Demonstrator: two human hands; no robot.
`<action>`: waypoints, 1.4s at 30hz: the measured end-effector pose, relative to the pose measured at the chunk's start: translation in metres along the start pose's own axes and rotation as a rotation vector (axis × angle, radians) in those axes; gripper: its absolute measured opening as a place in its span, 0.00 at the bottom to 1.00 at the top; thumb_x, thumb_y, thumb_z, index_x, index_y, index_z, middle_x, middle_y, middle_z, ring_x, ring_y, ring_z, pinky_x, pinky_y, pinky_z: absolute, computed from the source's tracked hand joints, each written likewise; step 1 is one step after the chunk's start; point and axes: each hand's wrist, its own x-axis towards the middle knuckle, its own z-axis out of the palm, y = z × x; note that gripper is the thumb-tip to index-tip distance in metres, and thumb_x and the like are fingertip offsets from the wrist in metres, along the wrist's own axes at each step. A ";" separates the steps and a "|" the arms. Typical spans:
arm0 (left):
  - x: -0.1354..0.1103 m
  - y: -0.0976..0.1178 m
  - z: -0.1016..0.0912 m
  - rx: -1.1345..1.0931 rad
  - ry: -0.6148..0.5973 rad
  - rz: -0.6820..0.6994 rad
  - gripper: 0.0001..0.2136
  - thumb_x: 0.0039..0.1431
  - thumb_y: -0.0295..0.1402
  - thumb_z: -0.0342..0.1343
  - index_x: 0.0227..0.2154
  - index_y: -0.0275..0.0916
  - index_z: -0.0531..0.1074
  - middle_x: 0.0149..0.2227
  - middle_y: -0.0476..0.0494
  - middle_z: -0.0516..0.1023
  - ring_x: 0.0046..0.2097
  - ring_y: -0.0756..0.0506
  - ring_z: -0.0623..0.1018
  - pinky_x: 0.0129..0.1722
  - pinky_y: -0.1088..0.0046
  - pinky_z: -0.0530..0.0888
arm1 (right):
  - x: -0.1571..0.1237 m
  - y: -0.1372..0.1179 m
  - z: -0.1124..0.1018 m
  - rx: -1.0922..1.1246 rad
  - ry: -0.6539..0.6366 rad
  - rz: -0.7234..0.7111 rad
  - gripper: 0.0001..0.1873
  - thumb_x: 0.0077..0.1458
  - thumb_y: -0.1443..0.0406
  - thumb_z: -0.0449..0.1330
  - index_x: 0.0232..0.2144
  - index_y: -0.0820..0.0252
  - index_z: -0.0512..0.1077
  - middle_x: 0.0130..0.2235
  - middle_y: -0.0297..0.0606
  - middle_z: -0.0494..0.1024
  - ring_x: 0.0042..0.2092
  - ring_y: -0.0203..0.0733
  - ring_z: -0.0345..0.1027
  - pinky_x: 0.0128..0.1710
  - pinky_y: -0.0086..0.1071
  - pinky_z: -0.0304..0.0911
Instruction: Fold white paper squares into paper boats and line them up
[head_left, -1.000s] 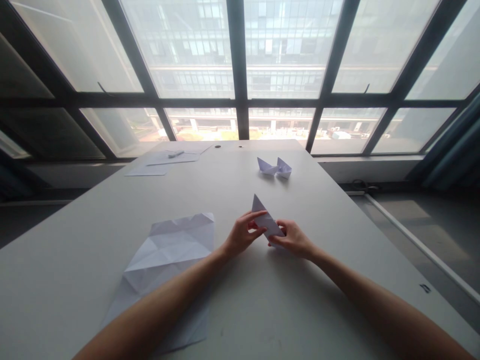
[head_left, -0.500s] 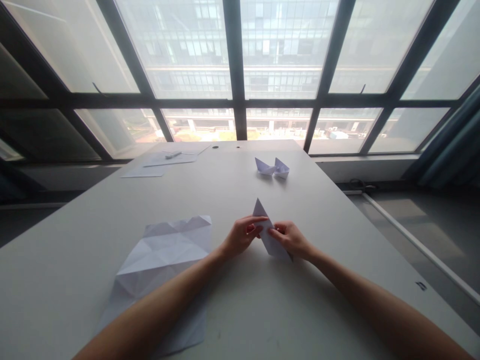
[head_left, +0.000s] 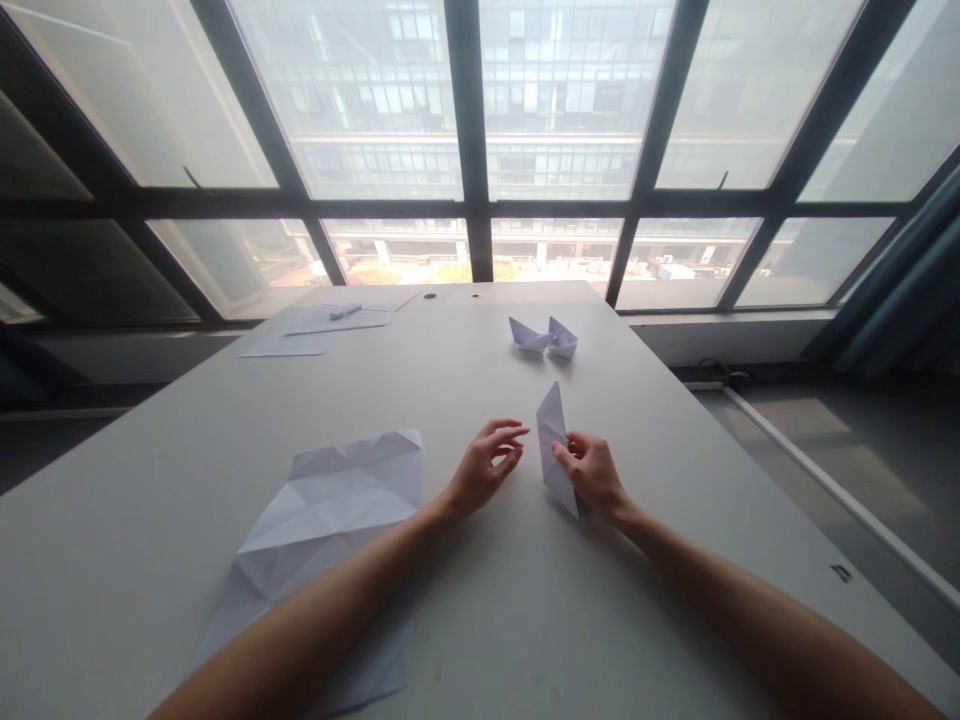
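My right hand (head_left: 594, 473) pinches a folded white paper piece (head_left: 553, 440), a narrow pointed shape standing on edge above the grey table (head_left: 675, 480). My left hand (head_left: 486, 463) hovers just left of it with fingers curled apart, holding nothing and not touching the paper. A large creased white sheet (head_left: 330, 520) lies flat on the table under and beside my left forearm.
Two small folded paper boats (head_left: 543, 338) sit side by side farther back. Flat sheets (head_left: 315, 328) and a small white object (head_left: 345, 311) lie at the far left corner. The table's right edge drops to the floor; windows stand behind.
My left hand has let go of the folded paper and drawn slightly left. My right hand has turned the piece upright and shifted it a little to the right.
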 end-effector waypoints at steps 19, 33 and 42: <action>0.002 0.004 0.000 -0.078 -0.009 -0.177 0.13 0.58 0.35 0.60 0.44 0.39 0.67 0.43 0.43 0.73 0.36 0.47 0.79 0.34 0.72 0.76 | -0.004 0.004 0.000 -0.060 -0.211 -0.106 0.19 0.56 0.49 0.60 0.29 0.60 0.74 0.29 0.37 0.78 0.28 0.40 0.69 0.28 0.30 0.62; 0.003 0.005 -0.001 -0.120 -0.025 -0.218 0.23 0.54 0.34 0.63 0.52 0.40 0.65 0.42 0.45 0.70 0.35 0.47 0.78 0.29 0.76 0.75 | 0.004 0.004 -0.002 0.092 -0.225 0.089 0.08 0.49 0.62 0.60 0.22 0.59 0.68 0.20 0.32 0.72 0.22 0.38 0.68 0.21 0.28 0.57; 0.005 0.004 -0.001 -0.125 0.016 -0.251 0.22 0.54 0.35 0.62 0.52 0.39 0.68 0.39 0.45 0.71 0.33 0.49 0.76 0.25 0.79 0.72 | 0.005 -0.004 -0.005 0.166 -0.183 0.227 0.05 0.42 0.63 0.59 0.21 0.58 0.67 0.19 0.31 0.72 0.23 0.37 0.67 0.23 0.28 0.60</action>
